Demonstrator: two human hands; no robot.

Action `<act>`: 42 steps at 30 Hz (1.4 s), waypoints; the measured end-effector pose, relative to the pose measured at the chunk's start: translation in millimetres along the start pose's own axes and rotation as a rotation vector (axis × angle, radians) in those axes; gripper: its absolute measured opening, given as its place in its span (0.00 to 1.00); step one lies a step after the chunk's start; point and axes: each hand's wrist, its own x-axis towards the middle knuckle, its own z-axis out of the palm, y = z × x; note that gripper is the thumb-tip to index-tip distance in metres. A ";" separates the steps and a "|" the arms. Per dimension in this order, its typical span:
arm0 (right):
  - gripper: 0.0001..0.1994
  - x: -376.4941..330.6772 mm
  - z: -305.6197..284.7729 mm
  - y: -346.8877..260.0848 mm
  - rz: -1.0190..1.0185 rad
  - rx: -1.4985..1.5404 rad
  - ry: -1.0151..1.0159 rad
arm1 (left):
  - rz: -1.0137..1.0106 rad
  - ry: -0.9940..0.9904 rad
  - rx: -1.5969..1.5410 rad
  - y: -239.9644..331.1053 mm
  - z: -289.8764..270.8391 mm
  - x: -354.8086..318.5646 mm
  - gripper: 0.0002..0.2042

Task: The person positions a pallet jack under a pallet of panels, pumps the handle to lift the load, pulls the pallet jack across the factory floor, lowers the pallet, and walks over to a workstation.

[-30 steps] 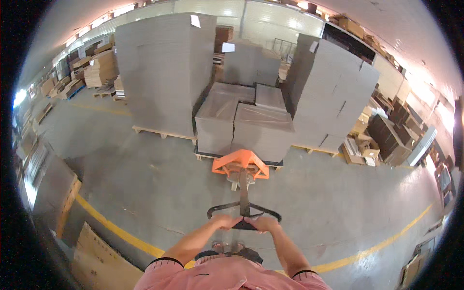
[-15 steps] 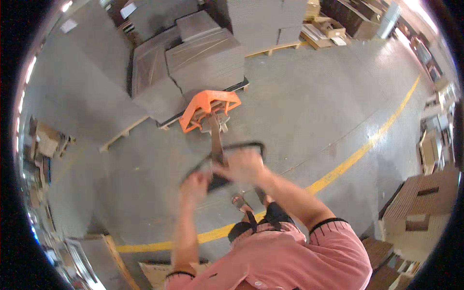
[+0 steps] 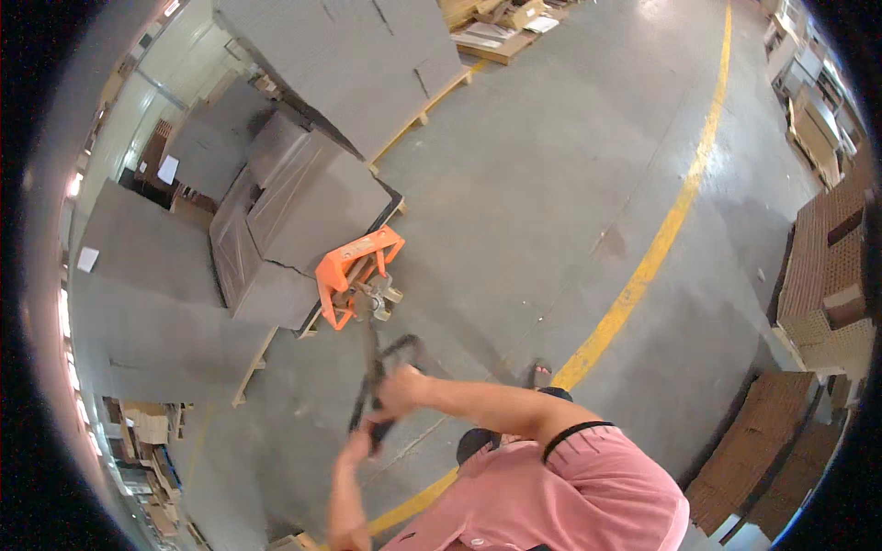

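Just beyond the jack (image 3: 333,269) sits a load (image 3: 322,197), flanked by a tall stack (image 3: 165,312) left of the jack and another stack (image 3: 367,73) up and right of it. Right of the jack runs a line (image 3: 666,239), then cardboard (image 3: 753,450). On the jack's near side is its handle (image 3: 357,410); the right hand (image 3: 401,390) has its fingers curled round it, and the left hand's (image 3: 358,443) seem closed on it too, though blurred. Since half a second ago, the handle slants more steeply.
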 end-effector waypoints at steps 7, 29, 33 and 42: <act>0.27 10.7 -87.3 70.4 0.065 0.030 0.084 | -0.031 0.383 -0.027 111.6 18.7 20.7 0.28; 0.43 -97.3 -20.5 251.7 -0.005 -0.347 -0.114 | -0.162 0.297 0.290 203.9 230.6 115.3 0.28; 0.44 -111.1 -48.6 267.6 -0.003 -0.366 -0.274 | -0.147 0.518 0.334 203.1 278.8 158.4 0.22; 0.45 -106.6 -130.6 249.1 -0.008 -0.480 -0.612 | -0.255 0.557 -0.039 286.8 256.4 85.5 0.35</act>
